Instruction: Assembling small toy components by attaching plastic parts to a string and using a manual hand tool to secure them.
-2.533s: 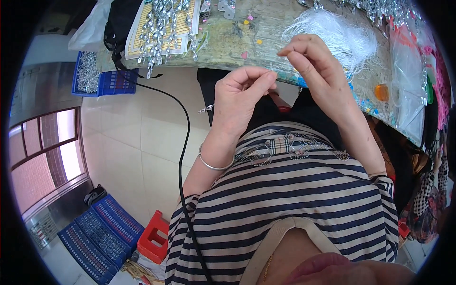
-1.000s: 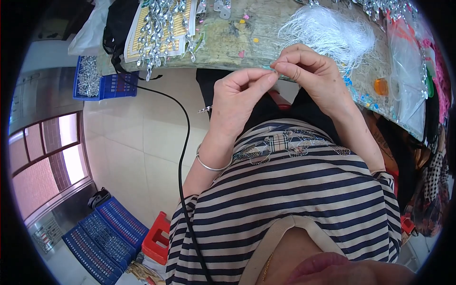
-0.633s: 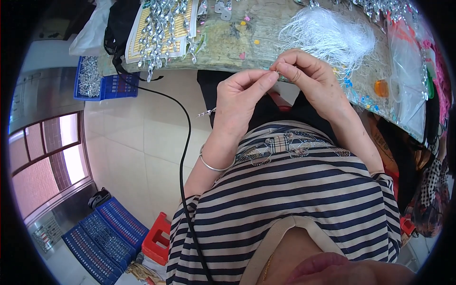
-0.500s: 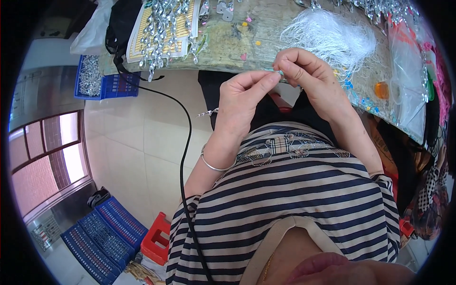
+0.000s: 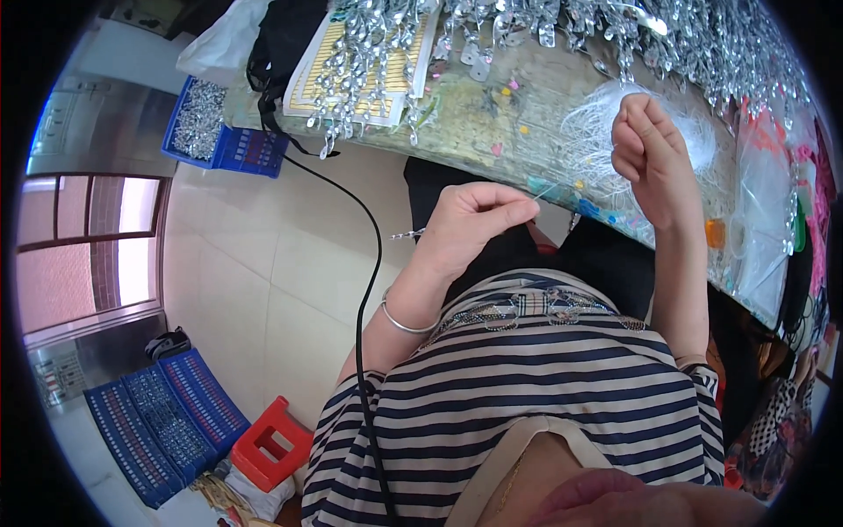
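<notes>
1 fine, pale thread (image 5: pixel 546 191) slants up rightward from your left grip (image 5: pixel 474 221), its far end too faint to trace. 1 silver strand (image 5: pixel 407 235) juts out beside that grip. Loose white threads (image 5: pixel 590 132) lie tangled on your desk (image 5: pixel 474 114).

A worn, stained table (image 5: pixel 479 132) runs across the top. At its left end lies a sheet of paper (image 5: pixel 306 75) with a yellow pattern, strings of silver beads (image 5: pixel 373 66) draped over it. Farther right lie a small pink piece (image 5: pixel 497 148), a loose pile of white threads (image 5: pixel 584 132), blue scraps (image 5: pixel 590 209), an orange piece (image 5: pixel 716 234) and a clear plastic bag (image 5: pixel 760 224). Silver strands (image 5: pixel 738 53) heap along the far edge.
</notes>
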A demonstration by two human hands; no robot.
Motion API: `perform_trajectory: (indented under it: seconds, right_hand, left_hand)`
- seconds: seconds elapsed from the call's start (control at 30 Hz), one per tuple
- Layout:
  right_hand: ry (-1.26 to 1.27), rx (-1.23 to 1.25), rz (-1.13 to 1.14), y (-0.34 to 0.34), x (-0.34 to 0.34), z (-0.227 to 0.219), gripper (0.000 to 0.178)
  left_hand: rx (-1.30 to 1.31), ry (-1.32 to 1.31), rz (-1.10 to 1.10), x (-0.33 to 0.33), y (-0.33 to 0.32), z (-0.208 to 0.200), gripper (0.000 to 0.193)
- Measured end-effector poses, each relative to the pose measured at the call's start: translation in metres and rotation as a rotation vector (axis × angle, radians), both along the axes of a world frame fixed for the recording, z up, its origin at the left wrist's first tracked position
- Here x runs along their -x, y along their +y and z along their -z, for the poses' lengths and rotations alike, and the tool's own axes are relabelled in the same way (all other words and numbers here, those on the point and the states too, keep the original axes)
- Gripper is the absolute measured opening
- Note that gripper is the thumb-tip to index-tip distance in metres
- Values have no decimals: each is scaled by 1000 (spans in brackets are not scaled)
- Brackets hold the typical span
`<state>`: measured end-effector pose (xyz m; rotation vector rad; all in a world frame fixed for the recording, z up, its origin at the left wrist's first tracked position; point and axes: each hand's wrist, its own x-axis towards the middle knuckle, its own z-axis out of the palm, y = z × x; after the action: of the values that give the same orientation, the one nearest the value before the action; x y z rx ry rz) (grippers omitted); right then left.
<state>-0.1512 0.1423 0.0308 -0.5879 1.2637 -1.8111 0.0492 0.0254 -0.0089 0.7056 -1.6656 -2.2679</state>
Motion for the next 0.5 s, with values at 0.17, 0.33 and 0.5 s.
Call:
perform_trajectory:
  seconds: [0.17, 0.33, 0.5]
  right_hand:
    - [2, -7, -84, -12, -9, -9, 16]
    - [86, 55, -65, -27, 11, -19, 15]
    - [167, 39, 14, -36, 32, -15, 17]
  left_hand:
    - [-19, -13, 126, -10, -7, 15, 20]
    - [-9, -42, 202, -35, -15, 33, 37]
    - [3, -91, -80, -55, -32, 41, 31]
